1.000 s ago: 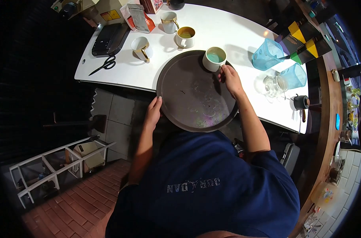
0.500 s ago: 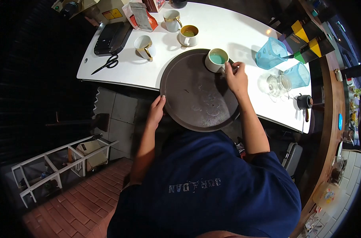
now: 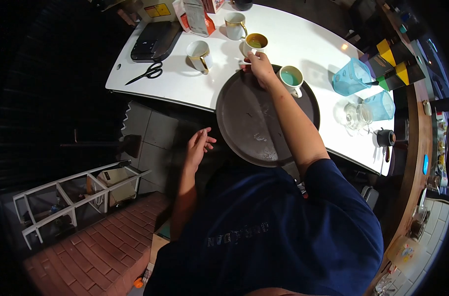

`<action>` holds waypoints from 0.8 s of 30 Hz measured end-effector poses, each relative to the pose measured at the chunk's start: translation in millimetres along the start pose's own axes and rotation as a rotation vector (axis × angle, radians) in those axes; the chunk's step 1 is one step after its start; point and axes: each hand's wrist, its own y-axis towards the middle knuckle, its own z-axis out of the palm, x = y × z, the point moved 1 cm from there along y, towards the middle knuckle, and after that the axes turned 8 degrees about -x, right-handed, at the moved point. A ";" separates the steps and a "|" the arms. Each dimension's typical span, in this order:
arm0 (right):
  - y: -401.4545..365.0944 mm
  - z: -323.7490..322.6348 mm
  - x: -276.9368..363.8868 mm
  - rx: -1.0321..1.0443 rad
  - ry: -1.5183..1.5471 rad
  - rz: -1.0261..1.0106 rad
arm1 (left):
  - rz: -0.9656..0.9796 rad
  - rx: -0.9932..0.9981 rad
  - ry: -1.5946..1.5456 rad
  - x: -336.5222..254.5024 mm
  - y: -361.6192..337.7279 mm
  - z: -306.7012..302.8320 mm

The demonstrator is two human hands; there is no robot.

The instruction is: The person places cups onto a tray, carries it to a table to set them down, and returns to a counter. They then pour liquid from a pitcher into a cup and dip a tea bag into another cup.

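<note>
My right hand [image 3: 260,68] reaches over the tray and closes on the handle of a white mug with a yellow-brown inside [image 3: 254,48]. A round dark brown tray [image 3: 244,123] lies partly on the white table and juts past its front edge. On the tray's far right part stands a mug with a turquoise inside [image 3: 291,80]. My left hand [image 3: 199,146] hangs left of the tray, apart from it, with fingers spread and nothing in them. Two white mugs with gold handles, a nearer one [image 3: 199,56] and a farther one [image 3: 235,26], stand farther left and back.
Black scissors [image 3: 146,73] and a black scale [image 3: 155,42] lie at the table's left. Bags [image 3: 198,18] stand behind. To the right are two blue translucent pitchers [image 3: 351,77] [image 3: 380,105], a glass server [image 3: 357,117] and a black-headed tool with a handle [image 3: 385,138].
My right hand has let go of the turquoise mug, now on the tray, and moved left to the yellow-brown mug's handle. My left hand has come off the tray's rim and opened.
</note>
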 end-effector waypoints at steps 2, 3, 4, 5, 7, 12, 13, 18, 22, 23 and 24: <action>10.7 2.6 -2.4 0.074 0.093 0.100 | -0.006 -0.057 0.000 2.6 -4.1 -10.2; 13.2 4.3 -4.3 0.072 0.156 0.141 | -0.005 -0.065 -0.003 4.6 -4.6 -14.5; 14.8 5.9 -7.2 0.069 0.217 0.183 | -0.012 -0.079 -0.001 7.0 -5.3 -19.1; 16.4 7.6 -10.2 0.058 0.226 0.170 | -0.019 -0.093 0.002 9.3 -6.2 -22.6; 24.1 10.1 -21.9 0.024 0.213 0.102 | -0.018 -0.113 0.001 10.5 -7.0 -27.1; 13.9 4.7 -16.9 -0.022 0.178 -0.008 | -0.013 -0.135 0.001 9.2 -6.2 -29.7; 5.8 1.8 -11.2 0.017 0.172 -0.015 | -0.010 -0.134 0.013 8.5 -5.7 -29.0; -45.7 -23.2 15.7 0.151 0.163 -0.016 | -0.023 -0.094 0.057 1.1 -0.5 -17.3; -93.7 -54.5 26.6 0.280 0.061 -0.015 | -0.026 -0.049 0.055 -2.1 5.8 -2.8; -105.1 -62.5 25.8 0.289 0.034 0.004 | -0.037 -0.037 0.060 -1.8 7.0 0.9; -115.7 -70.1 24.2 0.297 0.007 0.025 | -0.040 -0.034 0.057 -2.2 8.1 4.7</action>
